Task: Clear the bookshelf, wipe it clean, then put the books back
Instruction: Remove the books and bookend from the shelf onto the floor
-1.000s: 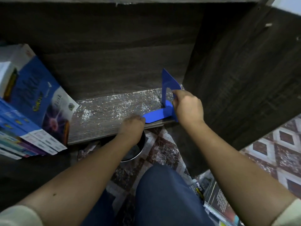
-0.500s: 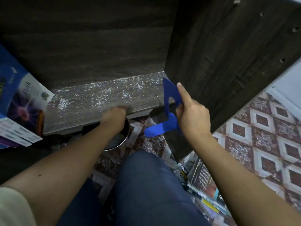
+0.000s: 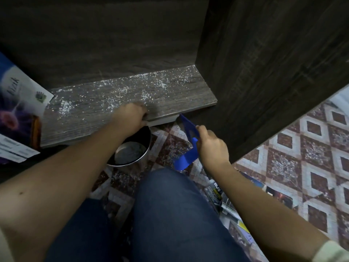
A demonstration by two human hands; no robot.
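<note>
The dark wooden shelf board (image 3: pixel 170 97) is bare and strewn with white dust specks. My right hand (image 3: pixel 211 146) grips a blue L-shaped metal bookend (image 3: pixel 188 146) in the air just off the shelf's front right corner, above the floor. At the shelf's front edge, my left hand (image 3: pixel 130 116) has its fingers curled round the rim of a steel bowl (image 3: pixel 130 152), which hangs just below the board. Blue-covered books (image 3: pixel 17 114) lean at the shelf's left end.
The bookshelf's dark side panel (image 3: pixel 264 72) rises on the right. More books and magazines (image 3: pixel 222 193) lie on the patterned tile floor (image 3: pixel 302 157) beside my right forearm. My knee in blue jeans (image 3: pixel 170 214) fills the lower middle.
My right hand has lifted the blue bookend off the shelf's right end and drawn it down and towards me. My left hand stays at the shelf's front edge with the bowl.
</note>
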